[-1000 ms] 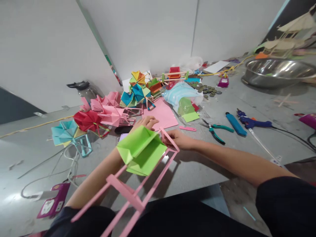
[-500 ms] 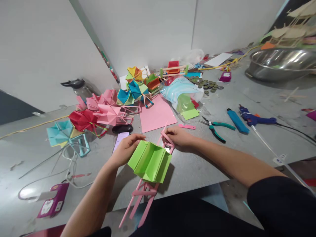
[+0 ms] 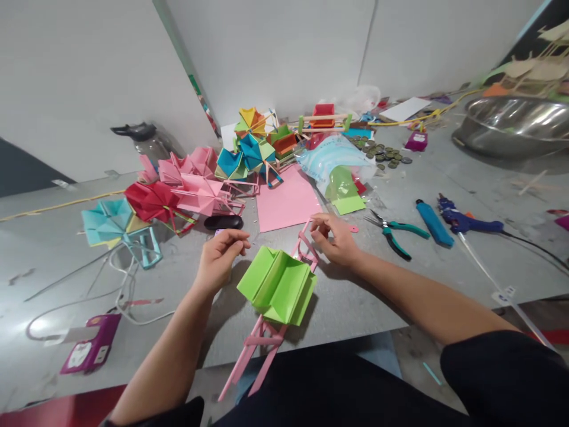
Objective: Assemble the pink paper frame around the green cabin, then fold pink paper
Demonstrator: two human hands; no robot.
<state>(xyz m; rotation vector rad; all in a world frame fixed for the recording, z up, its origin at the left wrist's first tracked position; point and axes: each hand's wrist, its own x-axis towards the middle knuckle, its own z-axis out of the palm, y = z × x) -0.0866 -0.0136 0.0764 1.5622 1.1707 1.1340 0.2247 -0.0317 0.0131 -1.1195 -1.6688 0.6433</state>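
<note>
A folded light-green paper piece (image 3: 278, 284) sits across a pink stick frame (image 3: 267, 341) whose near legs reach past the table's front edge. At the far end of that frame, my right hand (image 3: 335, 237) has its fingertips closed at the tip of a pink stick, beside the upper crossbar. My left hand (image 3: 220, 258) is just left of the green paper, apart from it, with fingers loosely bent and nothing visible in them. Behind it lies a black oval case (image 3: 223, 222), and a phone is mostly hidden under the hand.
Several folded-paper models, pink (image 3: 200, 193), red (image 3: 153, 201) and light blue (image 3: 106, 222), stand at left. A pink sheet (image 3: 287, 201) lies behind my hands. Pliers (image 3: 393, 231), a blue cutter (image 3: 434, 222), a glue gun (image 3: 469, 222) and a metal basin (image 3: 511, 127) are at right.
My right hand has shifted from the frame's crossbar toward the stick's far tip. My left hand has drawn back from the green paper's edge. The whole view has tilted slightly.
</note>
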